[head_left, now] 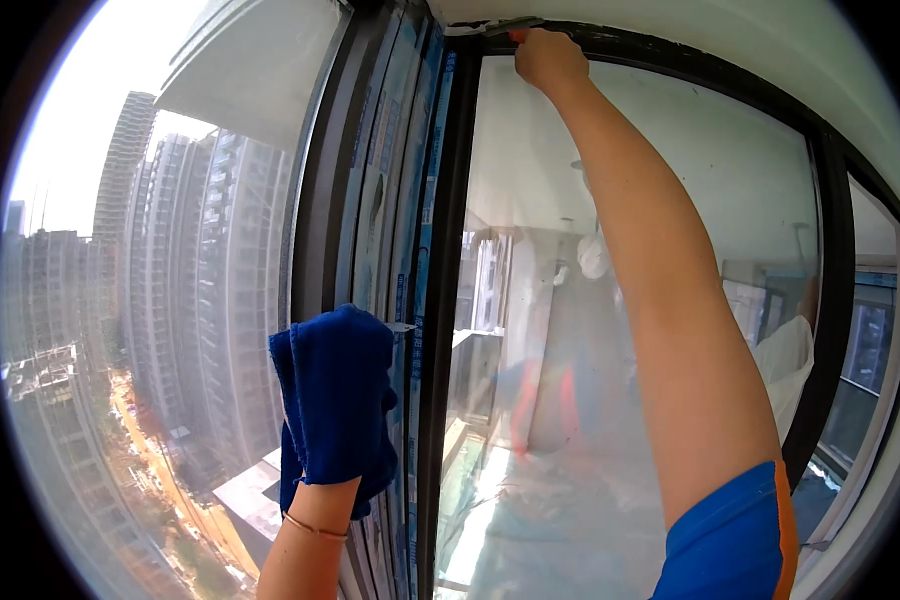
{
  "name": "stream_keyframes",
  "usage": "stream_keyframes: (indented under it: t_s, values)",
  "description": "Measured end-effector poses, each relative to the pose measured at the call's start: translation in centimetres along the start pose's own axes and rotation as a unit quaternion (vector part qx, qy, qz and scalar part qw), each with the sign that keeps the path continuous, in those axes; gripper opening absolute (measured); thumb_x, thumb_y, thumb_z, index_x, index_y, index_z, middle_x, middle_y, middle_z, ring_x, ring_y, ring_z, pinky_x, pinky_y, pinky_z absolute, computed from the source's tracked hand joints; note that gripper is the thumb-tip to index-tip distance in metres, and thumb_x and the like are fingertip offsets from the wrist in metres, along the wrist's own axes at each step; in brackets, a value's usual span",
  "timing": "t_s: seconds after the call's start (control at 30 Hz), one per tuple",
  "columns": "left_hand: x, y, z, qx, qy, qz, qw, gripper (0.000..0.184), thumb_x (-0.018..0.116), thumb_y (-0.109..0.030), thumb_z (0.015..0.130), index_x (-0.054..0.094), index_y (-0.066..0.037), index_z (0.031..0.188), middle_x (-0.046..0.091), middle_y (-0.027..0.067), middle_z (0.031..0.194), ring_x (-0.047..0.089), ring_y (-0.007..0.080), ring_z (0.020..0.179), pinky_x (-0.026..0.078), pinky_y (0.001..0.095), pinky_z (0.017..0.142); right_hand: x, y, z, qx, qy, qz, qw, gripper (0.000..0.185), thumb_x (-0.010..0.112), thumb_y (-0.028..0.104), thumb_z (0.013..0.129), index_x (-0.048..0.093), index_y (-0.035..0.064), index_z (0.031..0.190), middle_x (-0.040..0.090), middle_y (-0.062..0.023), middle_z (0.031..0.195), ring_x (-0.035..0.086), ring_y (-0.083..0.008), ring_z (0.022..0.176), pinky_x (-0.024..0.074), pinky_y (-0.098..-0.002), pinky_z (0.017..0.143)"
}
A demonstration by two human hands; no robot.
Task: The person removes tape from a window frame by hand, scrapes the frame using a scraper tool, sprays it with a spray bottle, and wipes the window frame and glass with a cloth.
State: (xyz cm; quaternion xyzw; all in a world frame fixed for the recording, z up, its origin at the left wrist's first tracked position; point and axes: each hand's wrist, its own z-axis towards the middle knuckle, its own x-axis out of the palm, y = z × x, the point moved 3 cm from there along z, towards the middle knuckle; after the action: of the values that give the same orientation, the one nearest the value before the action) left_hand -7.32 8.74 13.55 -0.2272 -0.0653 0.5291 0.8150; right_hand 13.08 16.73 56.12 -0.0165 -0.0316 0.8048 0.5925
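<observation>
My left hand point(322, 505) is raised at the lower middle, its fingers hidden under a folded blue cloth point(338, 385) that it holds. The cloth is against or just in front of the window frame's film-covered uprights point(378, 210). A thin pale edge point(400, 327) juts out beside the cloth; I cannot make out what it is. My right arm reaches high up. At the top left corner of the dark frame point(670, 62), my right hand point(552, 60) is closed on a small scraper-like tool point(519, 35) with a red part, mostly hidden by the fingers.
A large glass pane point(570, 400) with reflections fills the area behind my right arm. Through the window glass point(60, 330) at left, tall buildings point(200, 230) stand over a street far below. White ceiling point(750, 30) meets the frame's top. Another framed opening point(860, 330) is at far right.
</observation>
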Motion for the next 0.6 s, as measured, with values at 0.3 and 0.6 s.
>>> stream_keyframes:
  t_s: [0.3, 0.6]
  values:
    - [0.6, 1.3, 0.4, -0.010, 0.081, -0.146, 0.986, 0.039, 0.053, -0.022, 0.099, 0.047, -0.001, 0.131, 0.051, 0.0146, 0.132, 0.054, 0.0166, 0.119, 0.044, 0.0272, 0.103, -0.6, 1.5, -1.9, 0.005, -0.048, 0.056, 0.997, 0.026, 0.057, 0.010, 0.084, 0.071, 0.0075, 0.106, 0.070, -0.0186, 0.101, 0.069, -0.0358, 0.094, 0.0558, -0.0433, 0.079]
    - [-0.6, -0.9, 0.6, 0.011, -0.006, -0.053, 0.998, 0.023, 0.065, -0.021, 0.092, 0.063, -0.007, 0.111, 0.058, 0.0035, 0.104, 0.057, 0.0154, 0.093, 0.045, 0.0242, 0.090, -0.3, 3.6, -2.2, 0.043, -0.038, 0.075, 0.996, 0.026, 0.055, 0.013, 0.087, 0.067, 0.0032, 0.108, 0.069, -0.0200, 0.102, 0.068, -0.0380, 0.095, 0.0550, -0.0455, 0.081]
